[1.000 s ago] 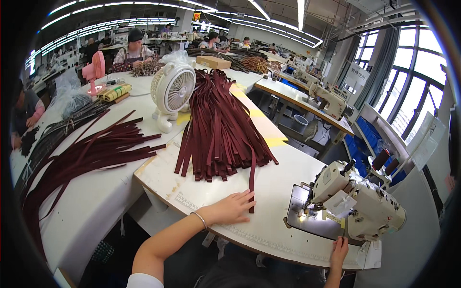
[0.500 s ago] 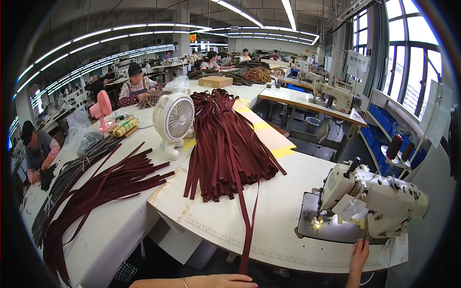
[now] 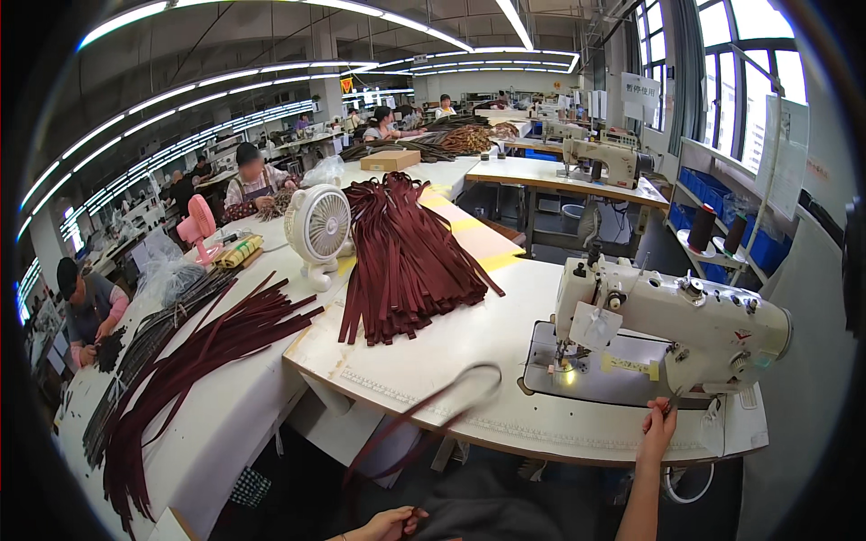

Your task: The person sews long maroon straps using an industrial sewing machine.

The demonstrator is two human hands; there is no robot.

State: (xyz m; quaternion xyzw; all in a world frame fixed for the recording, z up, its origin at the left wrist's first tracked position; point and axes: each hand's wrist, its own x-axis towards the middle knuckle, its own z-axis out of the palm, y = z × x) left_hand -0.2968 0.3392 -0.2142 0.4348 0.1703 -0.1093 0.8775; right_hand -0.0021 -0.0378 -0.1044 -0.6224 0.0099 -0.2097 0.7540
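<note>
My left hand [image 3: 397, 523] is low at the bottom edge, fingers closed on a maroon strap [image 3: 388, 437]. Its motion-blurred loop swings over the front of the white worktable [image 3: 352, 370]. My right hand [image 3: 658, 422] is closed on a small dark item I cannot make out, at the front right corner of the metal bed of a white sewing machine [image 3: 677, 320]. The bed's light shines under the needle. A thick pile of maroon straps [image 3: 406, 270] lies on the table behind the loop, beside a white fan [image 3: 320, 225].
More maroon straps [image 3: 189, 388] spread over the left table. Co-workers [image 3: 90, 307] sit left and behind, near a pink fan [image 3: 198, 216] and plastic bags. A cardboard box [image 3: 388, 159] is at the back. Right are another machine [image 3: 609, 158], blue bins [image 3: 708, 194] and thread cones [image 3: 704, 228].
My left hand has drawn back from the table to the bottom edge, pulling a strap off the pile toward me; it now swings in a loop. My right hand stays beside the machine.
</note>
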